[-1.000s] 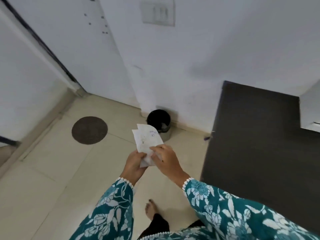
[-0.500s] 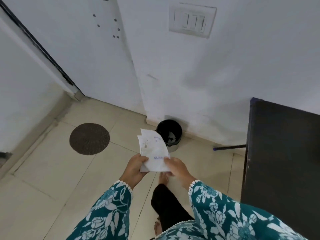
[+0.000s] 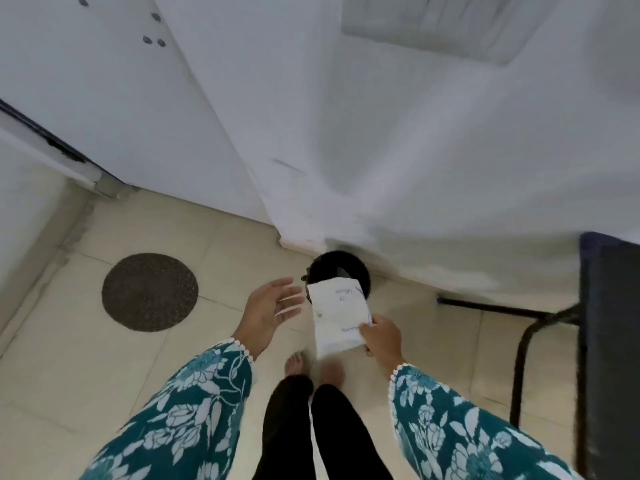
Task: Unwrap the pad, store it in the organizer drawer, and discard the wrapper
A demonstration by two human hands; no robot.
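Note:
A white paper wrapper [image 3: 337, 313] with small blue print is pinched at its lower right corner by my right hand [image 3: 381, 336]. Its upper edge overlaps the rim of a small black round bin [image 3: 360, 271] that stands on the floor against the white wall. My left hand [image 3: 268, 311] is off the wrapper, just to its left, palm up with the fingers spread and nothing in it. Neither the pad nor the organizer drawer is in view.
A round brown mat [image 3: 149, 292] lies on the beige tiled floor at left. A black table [image 3: 613, 341] with a thin black metal leg [image 3: 519, 368] stands at right. My bare feet [image 3: 313, 367] are just behind the bin. A white door [image 3: 114, 98] closes the left corner.
My left hand has let go of the wrapper and moved left, open. The right hand alone now holds it. I have stepped closer, so the bin is nearer and under the wrapper's top edge.

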